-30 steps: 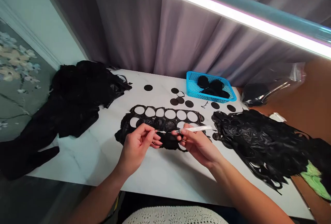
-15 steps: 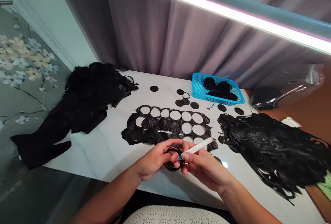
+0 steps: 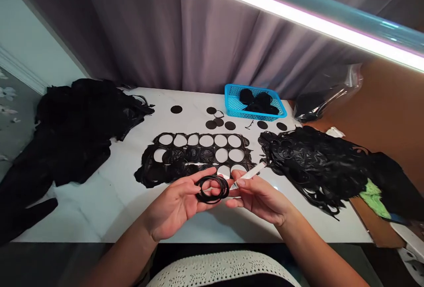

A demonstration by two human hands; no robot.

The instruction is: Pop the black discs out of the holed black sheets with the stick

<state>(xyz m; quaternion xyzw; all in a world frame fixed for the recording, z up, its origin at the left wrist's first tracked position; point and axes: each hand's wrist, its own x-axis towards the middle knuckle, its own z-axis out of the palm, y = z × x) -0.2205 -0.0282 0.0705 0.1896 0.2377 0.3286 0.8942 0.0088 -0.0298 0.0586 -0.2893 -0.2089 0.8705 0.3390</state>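
A bundle of thin black rings (image 3: 212, 189) is held in my left hand (image 3: 180, 201), thumb on top and fingers beneath, palm turned up. My right hand (image 3: 261, 196) pinches a slim white tool (image 3: 252, 171) between thumb and fingers; its narrow tip points left toward the rings. The two hands are close together over the front of the white table. Just beyond them lies a black sheet (image 3: 195, 148) with rows of round holes, some showing white table and some covered by dark material.
Black cloth (image 3: 82, 123) is heaped at the left, tangled black scraps (image 3: 311, 159) at the right. Several black discs (image 3: 176, 109) lie behind the sheet. A blue basket (image 3: 255, 114) holds black pieces. A clear plastic bag (image 3: 327, 97) stands at the back right.
The view has swung right. My left hand has turned its palm up and opened out around the rings, which now show more fully. The white tool remains in my right hand.
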